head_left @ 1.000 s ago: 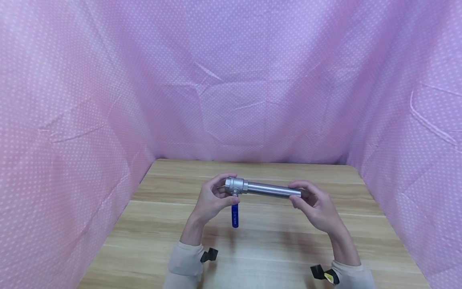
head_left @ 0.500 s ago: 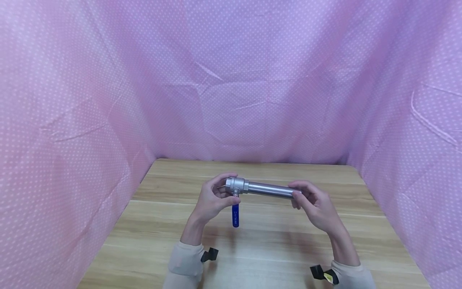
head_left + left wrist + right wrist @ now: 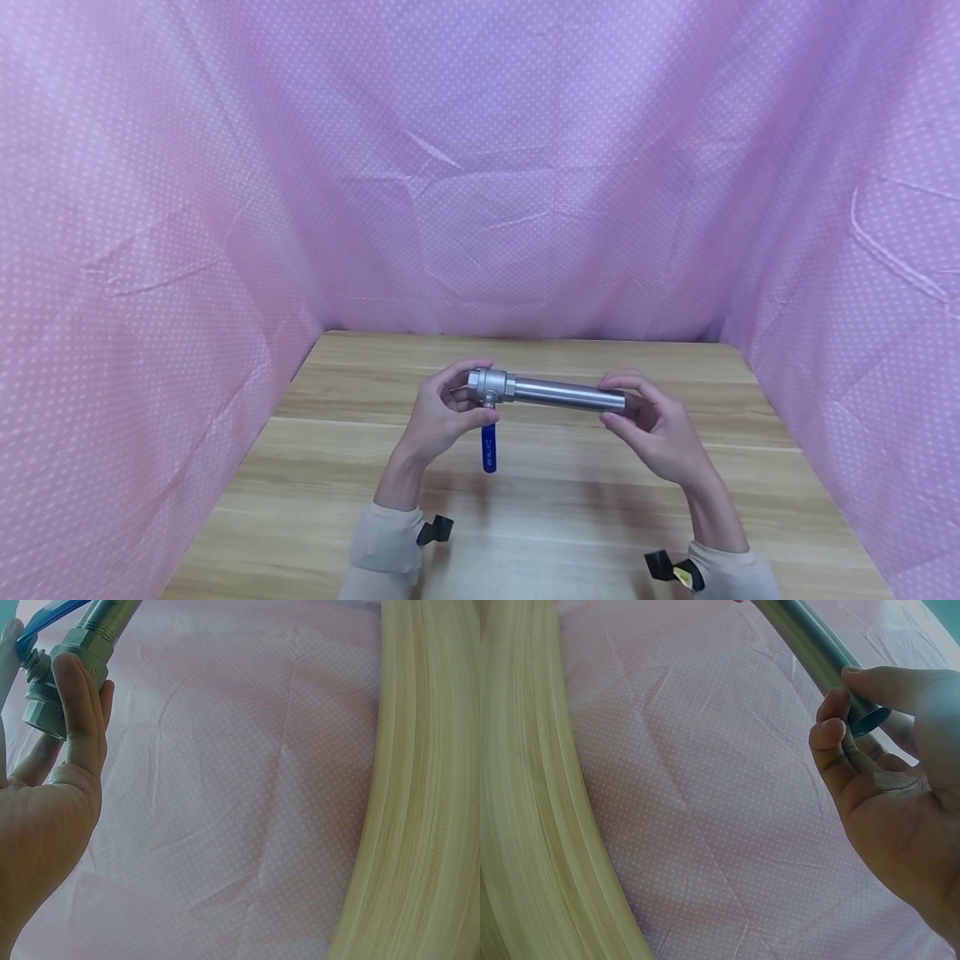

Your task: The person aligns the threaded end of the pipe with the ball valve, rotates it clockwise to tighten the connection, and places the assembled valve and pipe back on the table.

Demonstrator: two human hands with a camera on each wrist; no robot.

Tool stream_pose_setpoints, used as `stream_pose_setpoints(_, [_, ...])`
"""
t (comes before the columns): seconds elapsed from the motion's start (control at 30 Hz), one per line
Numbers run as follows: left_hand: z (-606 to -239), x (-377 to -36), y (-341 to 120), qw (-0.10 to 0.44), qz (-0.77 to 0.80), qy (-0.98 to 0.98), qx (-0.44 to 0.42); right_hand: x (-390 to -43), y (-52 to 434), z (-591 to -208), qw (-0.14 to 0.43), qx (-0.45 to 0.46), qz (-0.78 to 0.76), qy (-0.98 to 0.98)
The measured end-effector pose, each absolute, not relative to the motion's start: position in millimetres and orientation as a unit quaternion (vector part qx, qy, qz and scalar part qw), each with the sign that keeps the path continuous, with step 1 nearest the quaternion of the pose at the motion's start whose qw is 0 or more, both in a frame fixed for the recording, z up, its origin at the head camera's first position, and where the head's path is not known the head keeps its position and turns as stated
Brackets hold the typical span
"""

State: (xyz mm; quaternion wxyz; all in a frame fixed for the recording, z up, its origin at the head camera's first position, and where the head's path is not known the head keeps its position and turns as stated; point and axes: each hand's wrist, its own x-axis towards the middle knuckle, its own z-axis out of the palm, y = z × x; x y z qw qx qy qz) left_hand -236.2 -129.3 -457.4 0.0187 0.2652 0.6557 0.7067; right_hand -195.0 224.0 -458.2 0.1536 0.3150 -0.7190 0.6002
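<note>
Pink dotted cloth (image 3: 525, 167) walled in the wooden table (image 3: 337, 467) on three sides. Above its middle, clear of the wood, your left hand (image 3: 438, 417) curled round the valve (image 3: 491, 387), its blue lever (image 3: 488, 448) hanging down. Rightward ran the steel pipe (image 3: 566, 393), whose far end your right hand (image 3: 656, 433) pinched between thumb and fingertips. That light pinch looked likeliest to slip on smooth metal, dropping the pipe end toward the table.

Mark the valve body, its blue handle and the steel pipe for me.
valve body (image 3: 491, 386), head view, on its hexagonal middle.
blue handle (image 3: 488, 450), head view, on the lever's lower half.
steel pipe (image 3: 566, 392), head view, mid-length of the tube.
</note>
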Motion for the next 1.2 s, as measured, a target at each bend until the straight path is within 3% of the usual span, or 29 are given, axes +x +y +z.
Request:
stream_pose_setpoints(0.43, [-457.7,-235.8,-129.0,0.019,0.706,0.658,0.261,-193.2,225.0,-456.2,0.151,0.273,0.576,-0.756])
stream_pose_setpoints(1.2, [-458.0,-233.3,-128.3,0.023,0.705,0.661,0.256,-195.0,225.8,-459.5,0.15,0.285,0.592,-0.739])
